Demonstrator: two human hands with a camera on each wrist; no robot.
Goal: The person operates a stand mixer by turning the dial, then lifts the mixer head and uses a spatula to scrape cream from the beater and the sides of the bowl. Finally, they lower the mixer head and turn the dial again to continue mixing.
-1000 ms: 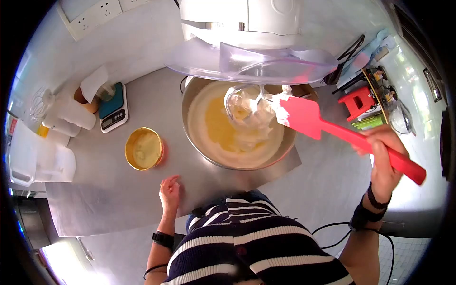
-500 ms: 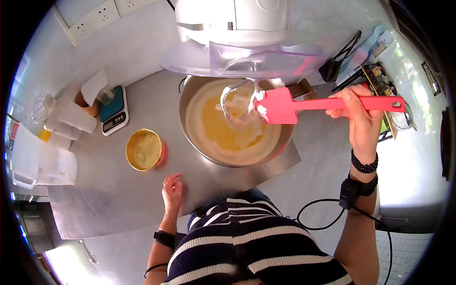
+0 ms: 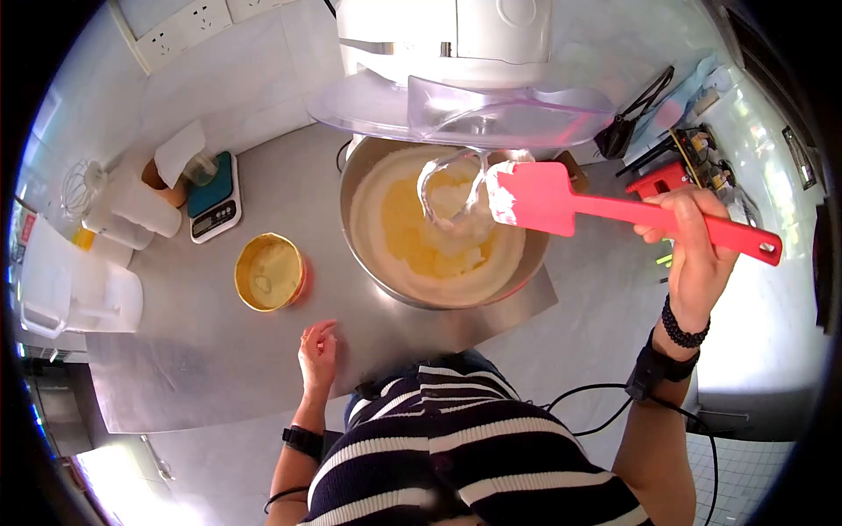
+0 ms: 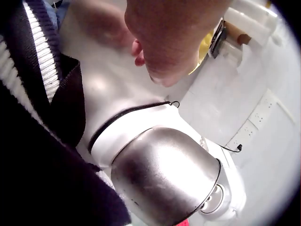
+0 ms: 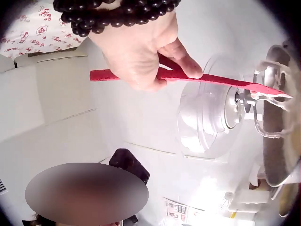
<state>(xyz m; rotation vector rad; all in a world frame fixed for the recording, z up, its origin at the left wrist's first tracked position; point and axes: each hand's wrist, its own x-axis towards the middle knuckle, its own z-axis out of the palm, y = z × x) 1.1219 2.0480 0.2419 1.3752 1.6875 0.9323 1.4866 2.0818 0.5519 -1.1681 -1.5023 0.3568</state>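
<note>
Spatula (image 3: 548, 200) is red, its tip smeared white.

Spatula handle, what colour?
Red spatula handle; shows best in the head view.

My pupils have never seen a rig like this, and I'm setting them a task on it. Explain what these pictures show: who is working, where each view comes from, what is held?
No robot here: a person works with bare hands. The wide view looks down from the head; the other two come from the left and right wrists.

The bare right hand grips a long red spatula with creamy smears on its blade, right by the looped metal beater of a white mixer. Below, a round steel bowl holds a pale and yellow mixture.

The bare left hand, near the grey metal table's edge, holds nothing. A round gold-rimmed tub and a teal-topped white scale also stand there.
</note>
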